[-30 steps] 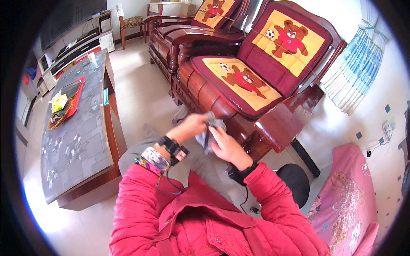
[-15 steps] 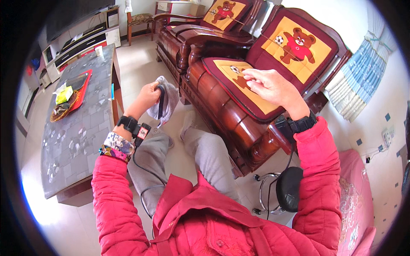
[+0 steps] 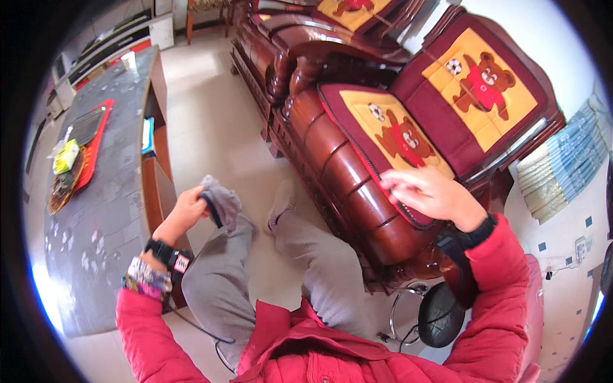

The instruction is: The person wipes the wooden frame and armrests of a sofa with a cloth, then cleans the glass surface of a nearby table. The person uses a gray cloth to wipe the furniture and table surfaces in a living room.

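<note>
My left hand (image 3: 187, 212) is closed around a grey fuzzy cloth (image 3: 225, 201) with a dark band along one edge. The cloth hangs above my knee, between the table and the sofa. Over the front edge of the maroon seat cushion (image 3: 357, 121) is my right hand (image 3: 434, 195), its fingers stretched out and slightly blurred, holding nothing. Whether the fingertips touch the cushion I cannot tell. The cushion bears a teddy bear and a ball on yellow, and a matching back cushion (image 3: 440, 137) leans behind it.
The dark wooden sofa (image 3: 341, 188) runs along my right. On my left stands a grey patterned table (image 3: 105, 242) with a red tray (image 3: 96, 163) and a yellow packet (image 3: 66, 157). A black round stool (image 3: 442, 314) sits by my right forearm; a blue-and-white curtain (image 3: 568, 159) hangs beyond.
My right hand has come down from above the seat cushion to its front edge. The left hand, still holding the cloth, sits lower and further left in the picture. The view has shifted.
</note>
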{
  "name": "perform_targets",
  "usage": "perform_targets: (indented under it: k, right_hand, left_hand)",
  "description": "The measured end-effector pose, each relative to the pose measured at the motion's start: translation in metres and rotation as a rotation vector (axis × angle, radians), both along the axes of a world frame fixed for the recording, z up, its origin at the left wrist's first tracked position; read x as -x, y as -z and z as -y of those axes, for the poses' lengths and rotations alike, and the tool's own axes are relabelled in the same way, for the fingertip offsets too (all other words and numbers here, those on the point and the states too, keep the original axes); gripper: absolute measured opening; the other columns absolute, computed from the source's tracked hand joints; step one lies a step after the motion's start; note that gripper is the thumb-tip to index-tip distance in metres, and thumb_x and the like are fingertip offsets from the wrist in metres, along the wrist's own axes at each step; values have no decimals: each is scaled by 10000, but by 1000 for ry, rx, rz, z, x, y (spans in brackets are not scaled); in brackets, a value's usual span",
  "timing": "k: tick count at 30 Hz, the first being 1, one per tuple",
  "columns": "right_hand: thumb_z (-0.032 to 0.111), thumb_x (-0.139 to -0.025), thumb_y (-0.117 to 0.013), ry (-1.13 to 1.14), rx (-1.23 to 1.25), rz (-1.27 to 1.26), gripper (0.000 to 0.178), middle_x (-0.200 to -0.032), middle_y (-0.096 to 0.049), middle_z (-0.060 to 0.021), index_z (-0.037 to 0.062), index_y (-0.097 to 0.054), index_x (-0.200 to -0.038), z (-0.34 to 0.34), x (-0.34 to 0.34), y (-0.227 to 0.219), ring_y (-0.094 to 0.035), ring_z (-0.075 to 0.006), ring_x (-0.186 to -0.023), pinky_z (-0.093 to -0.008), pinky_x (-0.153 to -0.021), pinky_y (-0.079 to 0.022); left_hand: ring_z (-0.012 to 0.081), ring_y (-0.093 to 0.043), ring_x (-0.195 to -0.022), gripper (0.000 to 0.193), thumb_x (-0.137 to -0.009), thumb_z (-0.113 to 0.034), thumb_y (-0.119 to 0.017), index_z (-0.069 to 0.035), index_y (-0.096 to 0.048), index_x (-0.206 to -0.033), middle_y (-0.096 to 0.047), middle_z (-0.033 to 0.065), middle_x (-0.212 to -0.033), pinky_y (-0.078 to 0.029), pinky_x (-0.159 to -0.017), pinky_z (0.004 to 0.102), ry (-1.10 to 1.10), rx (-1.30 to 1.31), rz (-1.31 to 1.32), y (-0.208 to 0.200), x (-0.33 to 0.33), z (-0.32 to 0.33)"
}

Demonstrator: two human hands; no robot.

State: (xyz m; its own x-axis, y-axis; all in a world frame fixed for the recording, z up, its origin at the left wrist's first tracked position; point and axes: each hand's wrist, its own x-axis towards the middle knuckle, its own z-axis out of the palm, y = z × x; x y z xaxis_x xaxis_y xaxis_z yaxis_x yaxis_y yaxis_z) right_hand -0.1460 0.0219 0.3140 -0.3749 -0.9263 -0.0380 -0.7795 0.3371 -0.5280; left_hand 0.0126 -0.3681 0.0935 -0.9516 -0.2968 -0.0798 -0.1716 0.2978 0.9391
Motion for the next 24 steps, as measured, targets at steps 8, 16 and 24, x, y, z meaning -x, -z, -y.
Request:
perform_targets:
  k: [8, 16, 24]
  right_hand:
    - [16, -849, -495, 336, -72, 456, 305, -1012, -601, -102, -38, -474, -1149, -5, 8, 4, -599, -150, -874, -259, -760, -459]
    - [87, -866, -508, 405, -43, 471, 269, -936, -612, -83, -5, -507, -1119, -14, 10, -2, -584, -127, -850, -245, -757, -443]
    - [109, -878, -492, 342, 38, 396, 285, -948, -606, -97, -12, -491, -1135, -21, 9, 2, -573, -144, -875, -261, -777, -441]
  left_hand:
    - [68, -531, -703, 196, -844, -35, -428, 4, -575, -968, -581, -8, -789, -452, -612, 211, -100, -119, 22, -1, -9, 9]
    - [86, -541, -864, 255, -879, -124, -520, 2, -537, -1100, -588, 15, -972, -454, -756, 238, -167, -291, -213, -10, -14, 10]
    - [132, -511, -986, 300, -886, -103, -498, 15, -500, -1162, -564, 48, -1072, -391, -886, 277, -266, -51, -356, -18, -19, 37]
